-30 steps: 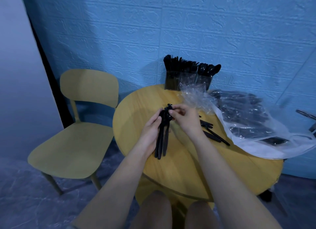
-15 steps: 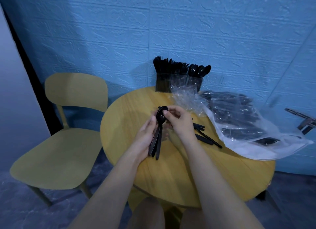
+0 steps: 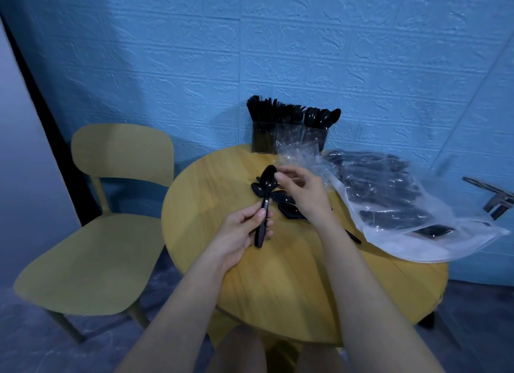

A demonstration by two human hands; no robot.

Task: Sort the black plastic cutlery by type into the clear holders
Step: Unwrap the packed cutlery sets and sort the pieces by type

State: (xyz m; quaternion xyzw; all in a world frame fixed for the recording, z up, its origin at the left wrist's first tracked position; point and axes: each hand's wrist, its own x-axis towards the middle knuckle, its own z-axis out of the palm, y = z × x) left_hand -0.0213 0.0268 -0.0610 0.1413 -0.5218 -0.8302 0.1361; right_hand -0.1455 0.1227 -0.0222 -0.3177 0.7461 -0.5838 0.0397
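Observation:
My left hand (image 3: 242, 233) grips the handles of a small bunch of black plastic spoons (image 3: 266, 189), bowls pointing up and away. My right hand (image 3: 301, 193) pinches the bowl of the top spoon with thumb and fingertips. More loose black cutlery (image 3: 289, 210) lies on the round wooden table (image 3: 278, 283) under my right hand. At the table's far edge stand three clear holders (image 3: 289, 134), filled from left to right with knives, forks and spoons.
A big clear plastic bag (image 3: 395, 203) full of black cutlery sprawls over the table's right side. A yellow chair (image 3: 111, 219) stands left of the table. A metal object (image 3: 492, 197) sticks in at the right edge. My knees show below the table.
My left hand slid down the handles toward me while the right hand kept the spoon bowl pinched. The camera view swung left and closer.

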